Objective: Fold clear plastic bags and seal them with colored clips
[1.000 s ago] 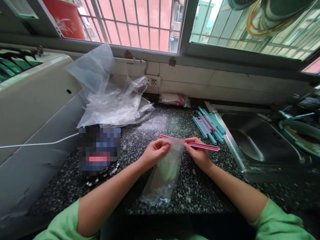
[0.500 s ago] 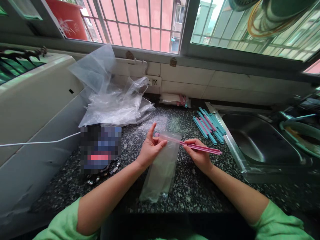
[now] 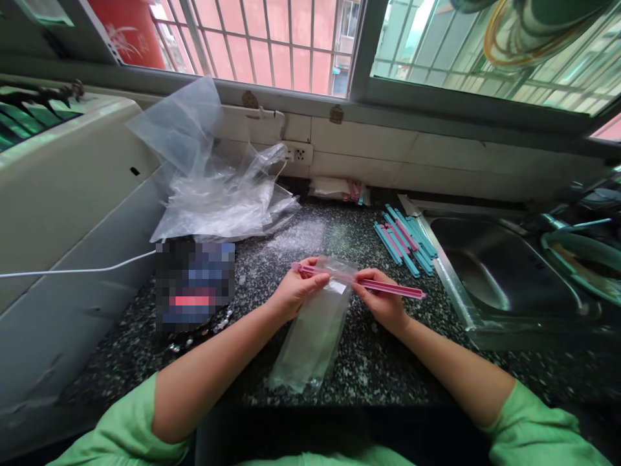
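A long pink sealing clip (image 3: 388, 287) lies across the top of a small clear plastic bag (image 3: 313, 333) on the speckled counter (image 3: 369, 362). My left hand (image 3: 295, 291) pinches the clip's left end together with the bag's top edge. My right hand (image 3: 383, 301) grips the clip near its middle, and the clip's right end sticks out past it. The bag hangs down flat toward me between my hands.
Several blue and pink clips (image 3: 402, 241) lie beside the steel sink (image 3: 490, 272) at the right. Crumpled clear bags (image 3: 213, 188) pile at the back left, next to a white appliance (image 3: 63, 194). A blurred dark item (image 3: 194, 291) sits left of my hands.
My left hand, with fingers spread half a second ago, has closed again on the clip's left end and the bag's top. The right hand stays on the clip.
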`<control>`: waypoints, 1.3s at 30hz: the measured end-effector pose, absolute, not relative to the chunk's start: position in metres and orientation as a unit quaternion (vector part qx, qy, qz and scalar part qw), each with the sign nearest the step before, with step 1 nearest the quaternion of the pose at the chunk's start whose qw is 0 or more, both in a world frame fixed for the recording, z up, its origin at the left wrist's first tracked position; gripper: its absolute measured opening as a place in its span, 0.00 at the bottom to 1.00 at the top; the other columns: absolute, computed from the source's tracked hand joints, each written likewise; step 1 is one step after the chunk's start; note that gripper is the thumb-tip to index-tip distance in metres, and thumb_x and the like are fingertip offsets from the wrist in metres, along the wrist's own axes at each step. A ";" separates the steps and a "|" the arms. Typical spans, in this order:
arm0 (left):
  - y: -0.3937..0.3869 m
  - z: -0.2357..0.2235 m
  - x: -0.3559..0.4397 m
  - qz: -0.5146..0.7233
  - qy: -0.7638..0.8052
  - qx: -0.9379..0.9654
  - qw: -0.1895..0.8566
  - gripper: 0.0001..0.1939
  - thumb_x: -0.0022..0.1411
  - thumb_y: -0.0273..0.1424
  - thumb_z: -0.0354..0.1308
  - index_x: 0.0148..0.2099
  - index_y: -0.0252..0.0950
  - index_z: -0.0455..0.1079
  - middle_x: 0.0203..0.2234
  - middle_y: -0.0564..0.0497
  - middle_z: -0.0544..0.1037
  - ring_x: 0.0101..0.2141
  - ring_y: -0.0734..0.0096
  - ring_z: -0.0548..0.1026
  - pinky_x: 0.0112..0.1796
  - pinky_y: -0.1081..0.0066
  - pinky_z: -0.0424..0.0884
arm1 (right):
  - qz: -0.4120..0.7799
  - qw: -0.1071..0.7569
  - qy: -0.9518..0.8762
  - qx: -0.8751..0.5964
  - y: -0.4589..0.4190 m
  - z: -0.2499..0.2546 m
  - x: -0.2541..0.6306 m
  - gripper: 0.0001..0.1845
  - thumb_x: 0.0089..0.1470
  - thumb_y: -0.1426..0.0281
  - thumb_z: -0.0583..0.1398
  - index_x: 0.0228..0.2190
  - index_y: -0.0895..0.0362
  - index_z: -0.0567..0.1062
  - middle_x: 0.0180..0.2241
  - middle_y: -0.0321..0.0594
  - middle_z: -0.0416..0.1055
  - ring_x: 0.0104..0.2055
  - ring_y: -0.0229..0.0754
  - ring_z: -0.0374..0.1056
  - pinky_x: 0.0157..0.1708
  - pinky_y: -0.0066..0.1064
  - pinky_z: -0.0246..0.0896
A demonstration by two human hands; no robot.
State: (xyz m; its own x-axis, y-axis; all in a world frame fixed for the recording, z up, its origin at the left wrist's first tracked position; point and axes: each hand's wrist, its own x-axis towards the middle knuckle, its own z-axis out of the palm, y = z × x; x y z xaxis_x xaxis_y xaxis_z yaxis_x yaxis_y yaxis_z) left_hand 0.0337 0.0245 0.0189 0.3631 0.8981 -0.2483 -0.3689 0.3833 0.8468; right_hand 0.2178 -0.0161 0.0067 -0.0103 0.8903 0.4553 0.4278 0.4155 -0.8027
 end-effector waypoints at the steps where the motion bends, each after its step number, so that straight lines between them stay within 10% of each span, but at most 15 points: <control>1: 0.025 0.017 0.034 0.422 0.373 0.364 0.741 0.26 0.31 0.35 0.72 0.35 0.31 0.69 0.22 0.55 0.72 0.23 0.79 0.67 0.27 0.77 0.59 | 0.227 0.501 -0.677 -0.489 -0.016 0.006 0.218 0.06 0.50 0.66 0.61 0.29 0.56 0.72 0.27 0.35 0.73 0.27 0.35 0.69 0.29 0.27 0.68; 8: 0.028 0.014 0.032 0.402 0.415 0.385 0.719 0.23 0.32 0.43 0.69 0.21 0.33 0.62 0.15 0.59 0.63 0.18 0.83 0.57 0.21 0.77 0.50 | 0.233 0.491 -0.688 -0.482 -0.015 0.005 0.219 0.04 0.50 0.70 0.61 0.31 0.55 0.71 0.28 0.35 0.73 0.29 0.35 0.70 0.31 0.27 0.68; 39: 0.026 0.013 0.033 0.423 0.421 0.470 0.651 0.23 0.37 0.45 0.65 0.19 0.36 0.56 0.15 0.59 0.56 0.19 0.81 0.52 0.23 0.74 0.47 | 0.028 0.479 -0.796 -0.369 -0.016 0.006 0.224 0.14 0.51 0.75 0.59 0.41 0.50 0.71 0.33 0.39 0.72 0.34 0.38 0.70 0.33 0.31 0.69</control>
State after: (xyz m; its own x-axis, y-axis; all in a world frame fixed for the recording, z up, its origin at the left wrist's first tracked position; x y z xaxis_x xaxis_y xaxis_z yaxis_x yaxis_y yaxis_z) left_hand 0.0332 0.0262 0.0131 0.2878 0.9458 -0.1503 -0.1552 0.2010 0.9672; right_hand 0.2237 -0.0158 0.0058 -0.2686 0.6145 0.7418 0.5614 0.7256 -0.3979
